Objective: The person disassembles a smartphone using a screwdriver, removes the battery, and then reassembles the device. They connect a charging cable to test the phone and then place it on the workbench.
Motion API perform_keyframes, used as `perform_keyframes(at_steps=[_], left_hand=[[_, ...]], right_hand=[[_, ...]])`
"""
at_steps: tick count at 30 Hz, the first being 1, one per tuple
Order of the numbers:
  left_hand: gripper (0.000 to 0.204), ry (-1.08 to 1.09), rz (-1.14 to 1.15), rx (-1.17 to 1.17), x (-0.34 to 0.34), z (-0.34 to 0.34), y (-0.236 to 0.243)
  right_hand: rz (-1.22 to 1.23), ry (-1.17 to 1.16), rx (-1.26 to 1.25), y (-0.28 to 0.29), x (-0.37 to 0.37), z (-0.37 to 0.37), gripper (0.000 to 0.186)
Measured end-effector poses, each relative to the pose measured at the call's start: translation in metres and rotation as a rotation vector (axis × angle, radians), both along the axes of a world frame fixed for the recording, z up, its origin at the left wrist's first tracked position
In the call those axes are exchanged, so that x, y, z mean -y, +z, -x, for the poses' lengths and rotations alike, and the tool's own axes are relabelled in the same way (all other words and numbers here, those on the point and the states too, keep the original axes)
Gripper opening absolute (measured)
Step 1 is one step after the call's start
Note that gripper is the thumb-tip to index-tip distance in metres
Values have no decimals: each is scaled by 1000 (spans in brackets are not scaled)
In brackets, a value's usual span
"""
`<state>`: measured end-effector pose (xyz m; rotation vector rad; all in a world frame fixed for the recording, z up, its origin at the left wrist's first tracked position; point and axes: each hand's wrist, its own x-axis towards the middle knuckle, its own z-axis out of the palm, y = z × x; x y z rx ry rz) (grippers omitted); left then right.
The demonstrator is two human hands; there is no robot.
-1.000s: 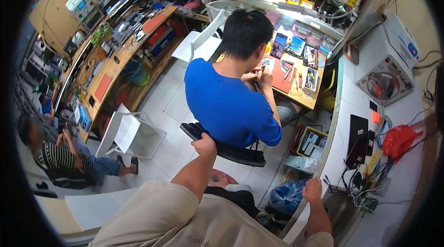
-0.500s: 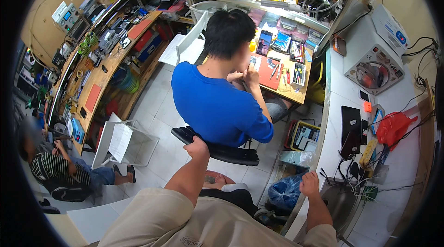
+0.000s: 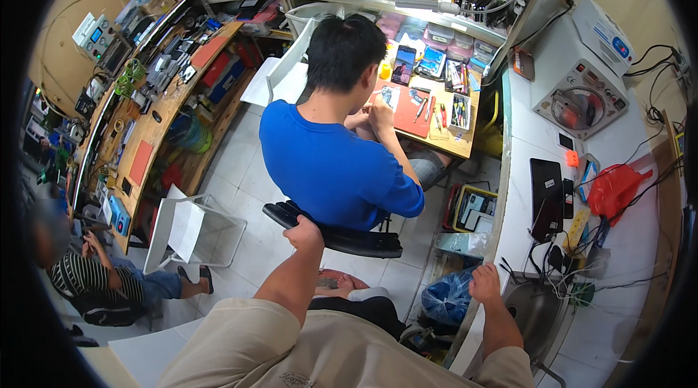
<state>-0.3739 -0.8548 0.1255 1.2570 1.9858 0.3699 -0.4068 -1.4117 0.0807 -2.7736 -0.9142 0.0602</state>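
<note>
My left hand [image 3: 304, 234] is closed round the left part of a black chair backrest [image 3: 342, 237], its fingers over the top edge. On that chair sits a person in a blue T-shirt [image 3: 327, 162], bent over a wooden workbench with both hands close together in front. What those hands work on is mostly hidden. My right hand [image 3: 485, 284] rests at the near edge of the white counter [image 3: 520, 130], fingers curled over the edge. Just left of it and lower stands a blue bin lined with clear plastic [image 3: 446, 296].
A dark laptop [image 3: 546, 199], a red plastic bag [image 3: 614, 190], tangled cables and a sink [image 3: 525, 308] are along the counter. Tweezers, a phone [image 3: 404, 64] and a tool box lie on the bench. At left, a white folding chair [image 3: 185, 232] and another seated person [image 3: 94, 275].
The view has shifted slightly, so the room sits a little further left. Both my hands keep their places; the seated person's head has turned a little away.
</note>
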Motion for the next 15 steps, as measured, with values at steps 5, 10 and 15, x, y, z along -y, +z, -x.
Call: perform_keyframes(at_steps=[5, 10, 15], left_hand=[[64, 11, 32, 28, 1, 0, 10], [63, 9, 27, 14, 0, 0, 7], [62, -10, 4, -2, -1, 1, -3]], right_hand=[[12, -8, 5, -3, 0, 0, 17], [26, -20, -5, -5, 0, 1, 16], [23, -7, 8, -3, 0, 1, 15]])
